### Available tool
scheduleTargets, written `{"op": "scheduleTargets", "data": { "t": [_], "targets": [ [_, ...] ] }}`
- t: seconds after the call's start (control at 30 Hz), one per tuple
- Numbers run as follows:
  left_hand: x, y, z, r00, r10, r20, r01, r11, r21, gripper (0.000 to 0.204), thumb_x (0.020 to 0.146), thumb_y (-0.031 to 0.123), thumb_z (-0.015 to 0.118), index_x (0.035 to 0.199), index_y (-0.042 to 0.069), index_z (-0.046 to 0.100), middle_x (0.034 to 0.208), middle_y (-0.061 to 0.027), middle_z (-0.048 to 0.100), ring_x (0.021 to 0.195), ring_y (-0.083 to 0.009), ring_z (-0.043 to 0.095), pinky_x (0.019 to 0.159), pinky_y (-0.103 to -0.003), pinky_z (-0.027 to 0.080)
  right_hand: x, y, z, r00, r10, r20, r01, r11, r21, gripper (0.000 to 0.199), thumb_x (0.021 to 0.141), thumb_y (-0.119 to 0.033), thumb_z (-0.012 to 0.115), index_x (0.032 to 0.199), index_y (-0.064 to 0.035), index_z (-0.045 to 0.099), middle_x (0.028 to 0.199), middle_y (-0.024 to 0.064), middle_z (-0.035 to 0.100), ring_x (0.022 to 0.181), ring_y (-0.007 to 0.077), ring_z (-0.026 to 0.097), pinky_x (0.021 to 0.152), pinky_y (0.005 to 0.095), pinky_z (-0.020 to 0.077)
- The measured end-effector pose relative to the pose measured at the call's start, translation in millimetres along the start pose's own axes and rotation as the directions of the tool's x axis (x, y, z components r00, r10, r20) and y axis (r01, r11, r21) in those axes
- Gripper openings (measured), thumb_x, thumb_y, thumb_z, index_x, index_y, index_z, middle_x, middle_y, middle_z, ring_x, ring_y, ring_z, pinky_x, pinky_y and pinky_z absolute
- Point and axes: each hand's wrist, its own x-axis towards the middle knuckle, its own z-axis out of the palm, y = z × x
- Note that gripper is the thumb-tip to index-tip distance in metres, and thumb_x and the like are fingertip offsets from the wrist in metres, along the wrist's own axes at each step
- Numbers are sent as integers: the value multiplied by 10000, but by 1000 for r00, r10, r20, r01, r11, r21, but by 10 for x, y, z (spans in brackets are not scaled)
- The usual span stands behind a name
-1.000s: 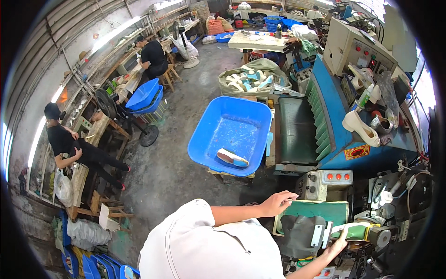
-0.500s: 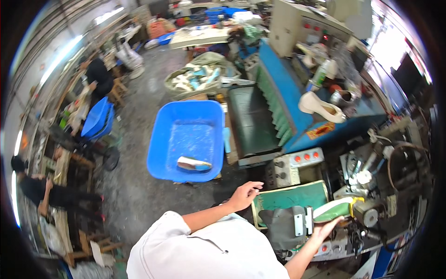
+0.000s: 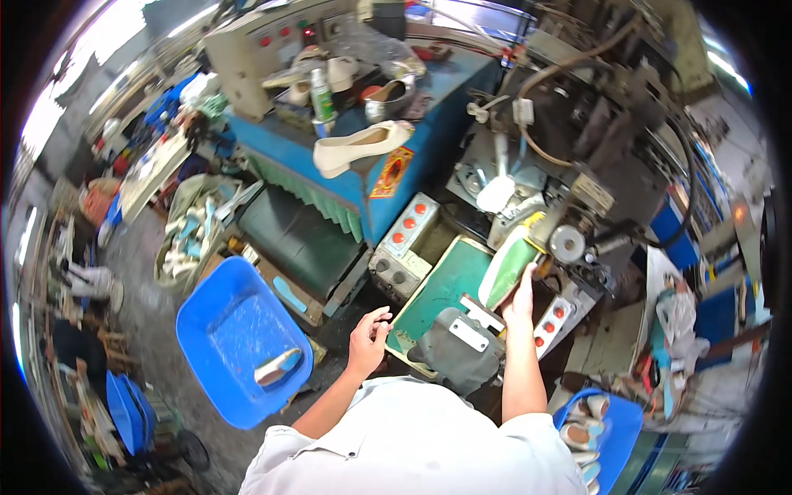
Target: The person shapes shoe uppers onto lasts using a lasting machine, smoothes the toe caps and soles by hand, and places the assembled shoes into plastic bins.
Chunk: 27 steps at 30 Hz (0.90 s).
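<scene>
A shoe-shaped piece (image 3: 505, 268), green with a whitish edge, sits at the machine head (image 3: 568, 244), its far end against a yellow part. Along its near right side lies my right hand (image 3: 520, 299), fingers stretched out and touching it, not wrapped round it. My left hand (image 3: 369, 338) hovers off the left edge of the green tray (image 3: 441, 293), fingers loosely bent and apart, with nothing seen in them. Between my forearms is a dark grey padded piece (image 3: 464, 355) with metal plates on top.
To the left, a blue tub (image 3: 195, 330) holds a shoe (image 3: 278, 367); a second blue tub (image 3: 620, 437) with several shoes is at lower right. A cream shoe (image 3: 355, 150) rests on the blue bench (image 3: 437, 115). Control boxes with red buttons (image 3: 404, 247) flank the tray.
My view has turned to the right, bringing the second tub of shoes into sight. My right hand stays by the shoe-shaped piece; my left hand remains near the tray.
</scene>
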Motion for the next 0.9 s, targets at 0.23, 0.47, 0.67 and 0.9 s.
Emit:
{"op": "scheduleTargets", "data": {
  "t": [0.23, 0.47, 0.67, 0.9],
  "targets": [
    [375, 466, 307, 967, 179, 184, -179, 984, -16, 293, 1058, 28, 598, 1342, -3, 665, 1180, -121, 721, 1007, -190, 761, 875, -299, 588, -146, -178, 117, 1000, 2, 31, -2, 1000, -4, 710, 1033, -641, 598, 1481, -90, 592, 1427, 67, 666, 1265, 215, 639, 1092, 393, 495],
    [653, 1070, 746, 896, 277, 347, -262, 961, -91, 329, 1058, 60, 609, 1381, 9, 640, 1313, -152, 712, 1120, -215, 736, 968, -335, 572, -941, -358, 354, 997, 33, -63, -42, 988, -146, 759, 971, -671, 683, 1326, 0, 684, 1197, 95, 749, 1022, 178, 721, 891, 341, 586],
    [547, 1526, 1250, 895, 254, 367, -202, 963, -176, 669, 1088, 393, 620, 1530, -82, 458, 1450, -278, 592, 1349, -351, 597, 1089, -424, 502, -1683, -95, 355, 973, -229, -10, 187, 818, -543, 470, 982, -418, 805, 1109, 27, 725, 1005, 66, 747, 841, 102, 649, 753, 278, 527],
    [295, 1512, 1193, 818, 464, 339, -379, 879, -288, 658, 1138, 489, 452, 1462, -79, 519, 1287, -192, 704, 1158, -231, 677, 1019, -343, 522, -2375, -296, 505, 925, -348, 155, 351, 620, -701, 217, 939, -71, 825, 1102, 63, 770, 961, 69, 799, 910, 100, 736, 830, 277, 601]
  ]
}}
